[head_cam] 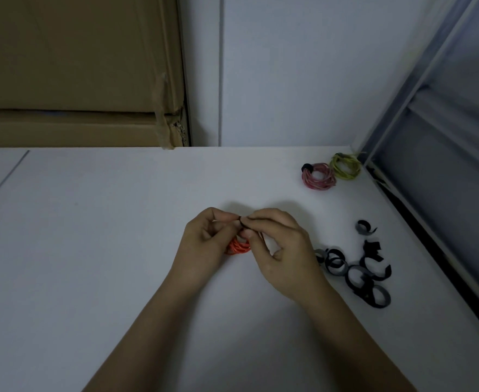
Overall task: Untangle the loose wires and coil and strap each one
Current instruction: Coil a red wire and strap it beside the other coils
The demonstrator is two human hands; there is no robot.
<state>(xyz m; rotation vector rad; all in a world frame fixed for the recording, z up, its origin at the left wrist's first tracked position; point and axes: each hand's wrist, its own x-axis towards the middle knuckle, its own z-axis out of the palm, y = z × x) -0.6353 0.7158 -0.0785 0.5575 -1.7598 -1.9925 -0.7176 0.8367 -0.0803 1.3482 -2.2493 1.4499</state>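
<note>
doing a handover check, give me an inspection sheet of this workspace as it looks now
surface: white table, matt, no marks seen.
job's things: orange wire coil held between both hands; pink coil and yellow-green coil lie strapped at far right, touching.
clutter: loose black straps piled right of the hands.
hands: left hand grips the orange coil; right hand pinches a black strap at the coil's top.
cables: nothing seen beyond the three coils.
surroundings: cardboard box back left, white wall, grey metal frame right.
</note>
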